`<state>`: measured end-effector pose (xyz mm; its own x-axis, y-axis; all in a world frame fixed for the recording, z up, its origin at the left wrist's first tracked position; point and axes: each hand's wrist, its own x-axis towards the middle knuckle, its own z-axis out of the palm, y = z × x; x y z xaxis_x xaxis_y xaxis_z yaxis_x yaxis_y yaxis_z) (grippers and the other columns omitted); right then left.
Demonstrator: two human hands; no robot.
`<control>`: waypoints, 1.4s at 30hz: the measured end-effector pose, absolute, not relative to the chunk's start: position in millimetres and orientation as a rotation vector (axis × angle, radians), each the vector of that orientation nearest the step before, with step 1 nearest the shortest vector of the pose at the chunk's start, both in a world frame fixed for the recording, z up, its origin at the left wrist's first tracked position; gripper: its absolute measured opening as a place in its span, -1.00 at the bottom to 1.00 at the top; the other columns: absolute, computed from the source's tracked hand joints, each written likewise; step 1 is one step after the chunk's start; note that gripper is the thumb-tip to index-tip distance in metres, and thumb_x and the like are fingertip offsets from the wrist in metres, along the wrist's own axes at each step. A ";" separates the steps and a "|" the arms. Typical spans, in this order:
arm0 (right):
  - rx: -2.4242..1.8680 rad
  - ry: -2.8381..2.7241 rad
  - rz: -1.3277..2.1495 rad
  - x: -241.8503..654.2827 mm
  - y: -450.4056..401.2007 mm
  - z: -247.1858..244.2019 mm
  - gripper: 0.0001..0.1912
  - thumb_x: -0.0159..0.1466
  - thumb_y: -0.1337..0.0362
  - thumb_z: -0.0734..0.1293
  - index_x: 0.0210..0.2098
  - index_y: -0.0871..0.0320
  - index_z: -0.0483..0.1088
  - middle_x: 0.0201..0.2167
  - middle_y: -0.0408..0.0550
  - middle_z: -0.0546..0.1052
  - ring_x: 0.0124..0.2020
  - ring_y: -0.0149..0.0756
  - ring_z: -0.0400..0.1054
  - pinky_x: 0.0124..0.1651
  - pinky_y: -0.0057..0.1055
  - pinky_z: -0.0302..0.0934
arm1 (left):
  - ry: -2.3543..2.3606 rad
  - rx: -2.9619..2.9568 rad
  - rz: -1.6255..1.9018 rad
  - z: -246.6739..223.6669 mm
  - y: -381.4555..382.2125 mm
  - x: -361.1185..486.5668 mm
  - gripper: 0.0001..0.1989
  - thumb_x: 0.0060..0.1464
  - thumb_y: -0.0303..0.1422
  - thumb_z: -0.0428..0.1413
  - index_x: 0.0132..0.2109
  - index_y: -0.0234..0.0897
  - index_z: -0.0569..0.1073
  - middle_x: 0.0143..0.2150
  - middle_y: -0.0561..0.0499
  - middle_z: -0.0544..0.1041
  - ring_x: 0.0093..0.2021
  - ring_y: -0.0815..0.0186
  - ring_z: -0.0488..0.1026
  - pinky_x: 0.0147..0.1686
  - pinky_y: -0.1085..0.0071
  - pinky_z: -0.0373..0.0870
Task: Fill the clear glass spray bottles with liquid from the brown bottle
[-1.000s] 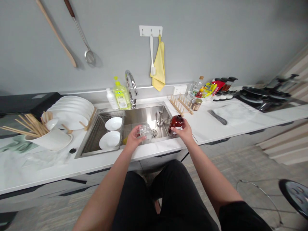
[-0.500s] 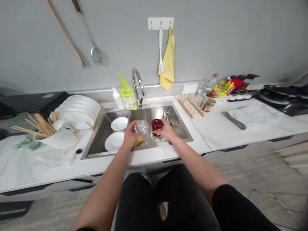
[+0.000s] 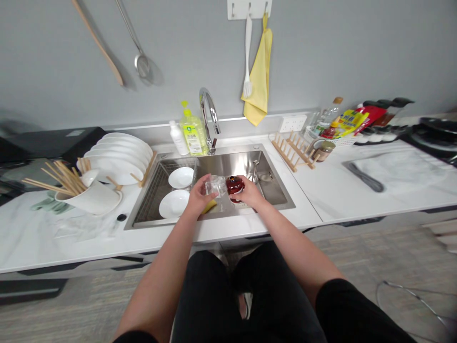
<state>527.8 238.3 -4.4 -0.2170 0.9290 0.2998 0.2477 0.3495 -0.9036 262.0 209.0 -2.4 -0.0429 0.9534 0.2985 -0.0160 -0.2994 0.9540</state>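
Observation:
Over the stainless sink (image 3: pixel 228 162), my left hand (image 3: pixel 198 196) is closed around a clear, see-through container (image 3: pixel 218 186). My right hand (image 3: pixel 249 191) grips a dark red-brown glass bottle (image 3: pixel 234 185) with a narrow black neck and no cap that I can see. The clear container is close beside the bottle's left side; whether they touch I cannot tell. Below my left hand a yellow sponge (image 3: pixel 210 206) shows in part. To the left, two white bowls (image 3: pixel 174 203) sit at the sink's wire basket (image 3: pixel 150 193).
A chrome faucet (image 3: pixel 209 114) rises behind the sink, beside a yellow-green soap bottle (image 3: pixel 193 136). White plates (image 3: pixel 121 159) stand racked at left, near a holder (image 3: pixel 89 197) of chopsticks. A wooden rack (image 3: pixel 294 152) and a jar (image 3: pixel 325 151) are at right.
My left hand has brought the clear container rightward, closer to the bottle. My right hand still holds the bottle. The camera view has shifted slightly.

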 end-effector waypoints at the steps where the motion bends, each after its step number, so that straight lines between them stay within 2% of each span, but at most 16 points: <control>1: -1.059 -1.693 0.918 527.8 238.1 -4.1 -0.17 -0.03 0.24 0.77 0.21 0.01 0.54 0.10 -0.05 0.74 0.08 -0.01 0.68 0.24 -0.11 0.50 | 1.060 1.393 1.470 -1.8 208.5 262.1 -0.07 -0.14 -0.22 0.64 0.40 -0.15 0.57 0.36 -0.24 0.62 0.31 -0.09 0.63 0.43 -0.14 0.50; 7: -1.037 -1.763 0.813 527.2 237.0 -4.0 -0.18 -0.02 0.29 0.73 0.23 0.04 0.55 0.13 0.00 0.73 0.11 0.01 0.66 0.27 -0.10 0.48 | 1.037 1.412 1.486 0.9 206.7 262.8 -0.07 -0.11 -0.20 0.64 0.40 -0.15 0.53 0.31 -0.22 0.63 0.22 -0.02 0.66 0.31 -0.01 0.59; 11: -1.049 -1.788 0.771 527.6 236.3 -3.1 -0.18 0.00 0.29 0.72 0.25 0.02 0.54 0.17 0.01 0.72 0.15 0.04 0.65 0.30 -0.07 0.47 | 1.050 1.463 1.540 0.8 207.9 261.7 -0.17 -0.11 -0.21 0.63 0.28 -0.16 0.53 0.23 -0.18 0.65 0.17 0.02 0.67 0.26 0.02 0.61; 13: -1.056 -1.801 0.771 528.0 235.5 -1.8 -0.18 0.01 0.29 0.71 0.26 0.02 0.54 0.17 0.01 0.72 0.15 0.03 0.65 0.29 -0.08 0.47 | 1.059 1.480 1.544 0.4 208.5 261.5 -0.22 -0.10 -0.21 0.61 0.25 -0.17 0.54 0.23 -0.19 0.66 0.17 0.01 0.66 0.27 0.00 0.60; 22: -1.090 -1.880 0.749 528.3 231.4 5.0 -0.16 0.02 0.32 0.70 0.29 0.00 0.52 0.18 -0.02 0.73 0.15 0.03 0.67 0.27 -0.09 0.48 | 1.088 1.543 1.529 4.2 207.5 260.8 -0.21 -0.08 -0.21 0.61 0.30 -0.18 0.61 0.29 -0.20 0.60 0.28 -0.04 0.59 0.41 -0.02 0.47; 26: -1.095 -1.893 0.747 528.1 229.0 8.1 -0.18 0.03 0.33 0.69 0.28 -0.01 0.53 0.16 -0.03 0.74 0.15 0.04 0.66 0.30 -0.08 0.48 | 1.102 1.580 1.526 7.6 205.0 261.5 -0.26 -0.02 -0.17 0.58 0.30 -0.17 0.63 0.31 -0.20 0.59 0.32 -0.04 0.57 0.42 0.00 0.46; 42: -1.164 -1.928 0.731 528.8 231.6 3.0 -0.09 -0.01 0.26 0.78 0.30 0.00 0.53 0.17 0.01 0.74 0.14 0.07 0.68 0.23 -0.08 0.49 | 1.189 1.705 1.567 13.5 202.1 260.6 -0.36 0.03 -0.12 0.56 0.24 -0.14 0.70 0.28 -0.20 0.62 0.29 -0.05 0.57 0.37 -0.03 0.48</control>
<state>528.8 231.6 3.0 -0.3009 0.9025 0.3082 0.4709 0.4216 -0.7749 260.6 202.1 13.5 -0.0612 0.8648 0.4983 0.2471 -0.4706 0.8470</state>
